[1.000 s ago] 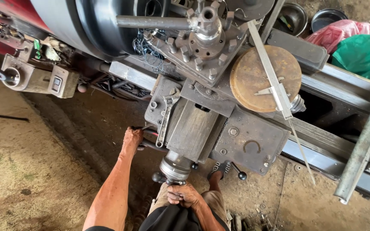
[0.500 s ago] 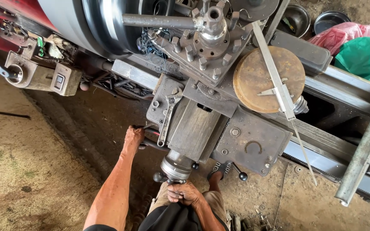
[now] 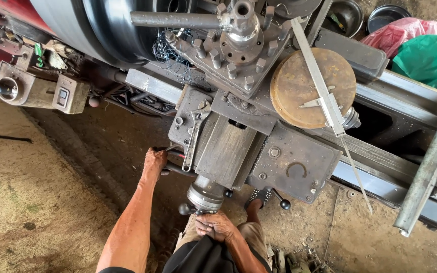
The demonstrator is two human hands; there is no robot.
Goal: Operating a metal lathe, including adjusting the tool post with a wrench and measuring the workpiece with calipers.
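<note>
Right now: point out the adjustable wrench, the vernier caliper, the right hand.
adjustable wrench (image 3: 192, 139), head view, mid-handle.
vernier caliper (image 3: 322, 97), head view, on its beam by the slider.
right hand (image 3: 216, 226), head view, back of hand at the crank handle.

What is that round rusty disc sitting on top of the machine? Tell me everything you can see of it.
The round disc is a thick, flat slab of what looks like rust-brown metal, its top face scuffed and uneven. It lies flat on the lathe carriage, right of the bolt-studded tool post. A long steel caliper rests diagonally across its top, jaw over the middle. Neither hand touches it.
</note>
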